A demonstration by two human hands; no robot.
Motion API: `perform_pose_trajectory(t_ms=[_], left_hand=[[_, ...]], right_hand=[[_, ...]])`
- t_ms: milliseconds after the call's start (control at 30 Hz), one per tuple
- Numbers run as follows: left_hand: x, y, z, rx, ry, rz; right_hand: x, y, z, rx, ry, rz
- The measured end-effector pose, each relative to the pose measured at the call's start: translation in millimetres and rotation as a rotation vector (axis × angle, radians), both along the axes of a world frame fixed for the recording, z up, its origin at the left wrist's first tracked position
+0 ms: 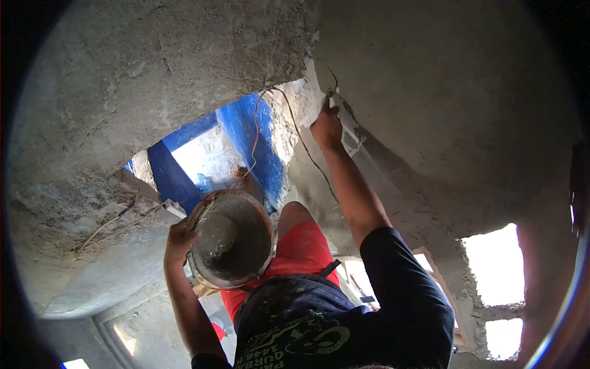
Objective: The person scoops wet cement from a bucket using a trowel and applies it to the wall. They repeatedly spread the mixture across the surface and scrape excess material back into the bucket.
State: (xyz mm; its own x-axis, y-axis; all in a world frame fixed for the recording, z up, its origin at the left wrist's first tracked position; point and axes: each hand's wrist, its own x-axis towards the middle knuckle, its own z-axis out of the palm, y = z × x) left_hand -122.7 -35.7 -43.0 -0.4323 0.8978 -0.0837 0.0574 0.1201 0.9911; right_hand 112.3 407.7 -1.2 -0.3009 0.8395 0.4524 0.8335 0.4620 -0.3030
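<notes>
Pan (pixel 271 234) of grey mortar (pixel 215 238) in left hand (pixel 179 241).

A thin wire (pixel 301 138) is hanging beside a blue pillar (pixel 273 169), loose cords (pixel 104 224) are trailing at left, and daylight is coming through wall openings (pixel 495 264) at right.

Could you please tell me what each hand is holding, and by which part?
The left hand grips the mortar pan by its rim. The right hand holds what looks like a trowel against the plaster, its handle hidden in the fist.
</notes>
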Motion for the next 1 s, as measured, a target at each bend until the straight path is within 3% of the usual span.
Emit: perform_pose_trajectory(t_ms=[133, 267, 433, 533, 700, 867, 1000], left_hand=[[0, -11, -1, 0.002, -0.080, 0.051], [1, -21, -11, 0.018, -0.192, 0.121], [4, -9, -5, 0.036, -0.062, 0.047], [-2, -5, -20, 0.019, 0.009, 0.022], [3, -3, -17, 0.052, 0.016, 0.071], [-4, -9, -16, 0.033, 0.030, 0.030], [-5, -9, -8, -0.086, -0.037, 0.017]], right_hand=[[1, -44, -19, -0.113, 0.088, -0.091], [5, -63, -23, -0.142, 0.066, 0.052], [-10, -17, 17, 0.112, 0.032, 0.081], [-10, 16, 16, 0.044, -0.071, 0.012], [-11, -3, 16, -0.179, -0.229, -0.018], [6, -19, 44, -0.093, -0.219, 0.025], [51, -14, 18, -0.026, -0.278, -0.004]])
